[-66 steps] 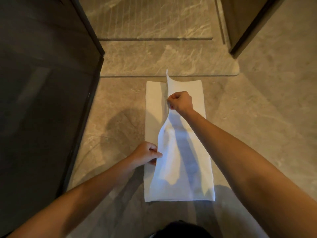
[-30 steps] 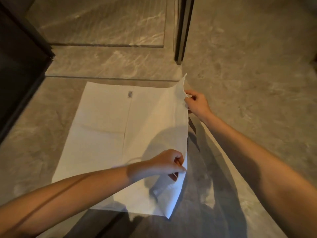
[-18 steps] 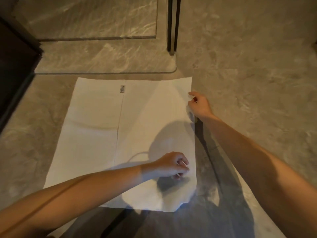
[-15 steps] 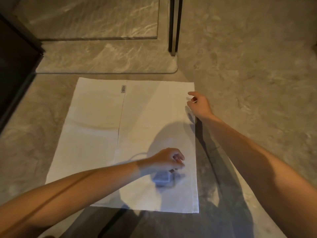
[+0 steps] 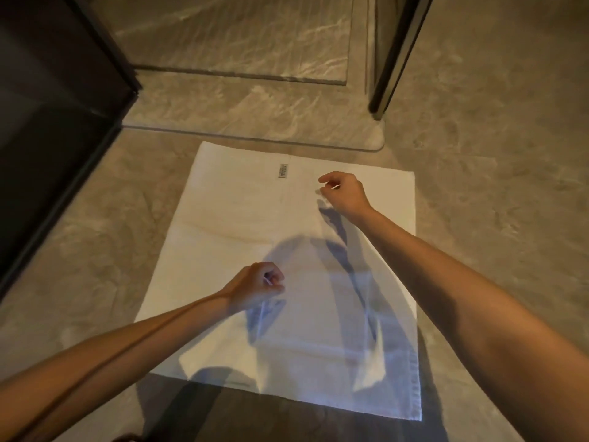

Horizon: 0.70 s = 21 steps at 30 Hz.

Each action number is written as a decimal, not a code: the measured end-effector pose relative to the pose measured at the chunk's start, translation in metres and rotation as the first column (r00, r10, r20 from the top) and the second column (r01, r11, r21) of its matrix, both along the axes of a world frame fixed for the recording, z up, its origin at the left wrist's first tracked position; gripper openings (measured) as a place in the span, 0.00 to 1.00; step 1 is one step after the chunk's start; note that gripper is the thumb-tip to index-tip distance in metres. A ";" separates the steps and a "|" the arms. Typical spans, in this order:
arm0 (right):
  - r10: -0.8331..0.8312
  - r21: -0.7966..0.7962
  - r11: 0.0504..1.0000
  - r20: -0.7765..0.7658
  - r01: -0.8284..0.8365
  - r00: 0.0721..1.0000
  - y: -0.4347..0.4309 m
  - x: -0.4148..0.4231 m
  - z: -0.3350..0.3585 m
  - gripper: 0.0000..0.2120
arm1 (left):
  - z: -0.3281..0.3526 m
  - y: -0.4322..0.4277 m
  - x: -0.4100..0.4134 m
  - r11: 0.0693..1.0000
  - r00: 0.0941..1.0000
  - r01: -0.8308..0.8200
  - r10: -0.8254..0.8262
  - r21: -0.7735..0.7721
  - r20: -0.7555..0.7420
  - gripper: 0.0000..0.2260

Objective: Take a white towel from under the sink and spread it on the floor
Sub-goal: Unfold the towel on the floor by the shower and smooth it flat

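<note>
The white towel [image 5: 229,218] lies unfolded and flat on the stone floor [image 5: 484,193], with a small grey label [image 5: 282,170] near its far edge. My left hand [image 5: 258,288] hovers over the towel's middle, its fingers curled in with nothing in them. My right hand [image 5: 342,193] is over the far part of the towel, just right of the label. Its thumb and fingers are loosely apart and hold nothing. Both forearms cast shadows across the near half of the cloth.
A dark glass panel [image 5: 47,161] stands along the left, close to the towel's left edge. A low stone step [image 5: 255,122] runs just beyond the towel's far edge. A dark door frame post [image 5: 392,59] rises at the back right.
The folded flap was swung over to the right and laid down, so the towel went from a narrow strip to full width. Both hands let go of its right edge and moved left over the cloth.
</note>
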State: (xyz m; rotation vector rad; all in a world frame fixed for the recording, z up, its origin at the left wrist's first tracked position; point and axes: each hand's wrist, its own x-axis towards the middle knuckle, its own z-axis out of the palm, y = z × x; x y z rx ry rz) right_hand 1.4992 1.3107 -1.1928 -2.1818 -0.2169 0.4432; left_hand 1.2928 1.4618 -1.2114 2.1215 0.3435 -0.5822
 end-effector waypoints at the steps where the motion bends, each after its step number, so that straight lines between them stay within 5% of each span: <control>1: 0.000 0.000 1.000 -0.011 0.000 1.000 0.013 -0.001 -0.002 0.12 | -0.003 0.008 -0.004 1.000 1.000 -0.016 0.016 0.011 0.026 0.14; 14: -0.165 -0.061 0.986 -0.142 0.158 0.976 0.098 -0.014 -0.054 0.10 | -0.026 0.018 -0.040 0.915 0.993 -0.037 -0.010 0.401 0.115 0.18; 21: -0.304 0.161 0.904 -0.407 0.396 0.861 0.112 -0.015 -0.060 0.15 | -0.028 0.006 -0.041 0.855 0.996 0.009 -0.056 0.518 0.075 0.23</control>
